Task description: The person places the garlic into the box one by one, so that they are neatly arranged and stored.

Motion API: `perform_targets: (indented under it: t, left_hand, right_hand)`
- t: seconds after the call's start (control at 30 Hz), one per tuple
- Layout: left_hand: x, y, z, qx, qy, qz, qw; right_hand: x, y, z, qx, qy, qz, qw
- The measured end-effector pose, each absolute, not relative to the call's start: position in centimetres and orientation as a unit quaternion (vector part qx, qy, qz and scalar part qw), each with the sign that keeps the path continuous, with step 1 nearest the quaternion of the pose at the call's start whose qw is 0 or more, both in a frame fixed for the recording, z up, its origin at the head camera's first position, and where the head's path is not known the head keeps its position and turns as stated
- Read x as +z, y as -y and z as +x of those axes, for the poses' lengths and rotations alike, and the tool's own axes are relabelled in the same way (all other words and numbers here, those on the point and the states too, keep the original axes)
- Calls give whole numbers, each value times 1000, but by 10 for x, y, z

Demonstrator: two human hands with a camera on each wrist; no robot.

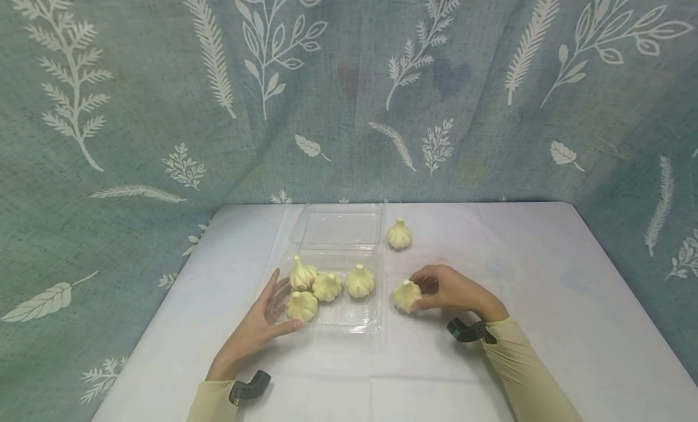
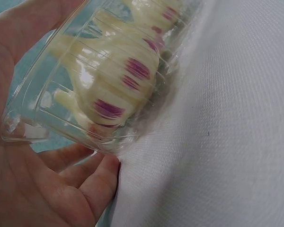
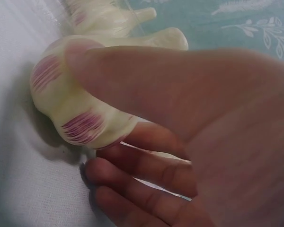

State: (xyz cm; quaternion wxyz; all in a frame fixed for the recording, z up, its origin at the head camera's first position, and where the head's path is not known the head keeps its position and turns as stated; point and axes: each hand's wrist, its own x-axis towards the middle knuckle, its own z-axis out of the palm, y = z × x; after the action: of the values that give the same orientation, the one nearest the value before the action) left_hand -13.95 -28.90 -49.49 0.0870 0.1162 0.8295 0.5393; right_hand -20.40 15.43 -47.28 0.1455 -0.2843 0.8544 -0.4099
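My right hand [image 1: 449, 288] pinches a pale garlic bulb [image 1: 406, 296] between thumb and fingers, low over the cloth right of a clear plastic clamshell box [image 1: 349, 319]. In the right wrist view, the thumb lies across the purple-streaked bulb [image 3: 85, 118]. My left hand [image 1: 259, 331] rests spread at the box's left front corner, its thumb along the front edge. The left wrist view shows the clear wall [image 2: 42, 104] between the thumb and the loosely bent fingers. Inside the box sit several garlic bulbs [image 1: 327, 287], three bunched at the left and one [image 1: 360, 281] at the right.
Another garlic bulb [image 1: 400, 234] stands on the white cloth-covered table [image 1: 523, 252], beside the box's open lid [image 1: 340, 225]. A green-blue leaf-patterned curtain [image 1: 349, 94] hangs behind the table's back edge.
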Motion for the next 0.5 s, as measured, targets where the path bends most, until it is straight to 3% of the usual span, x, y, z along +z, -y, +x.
perform_targets:
  t: [0.5]
  left_hand:
    - [-497,290,-140,536,-831,118,85]
  right_hand:
    - [-473,-155,-206,-416,-849,-285,158]
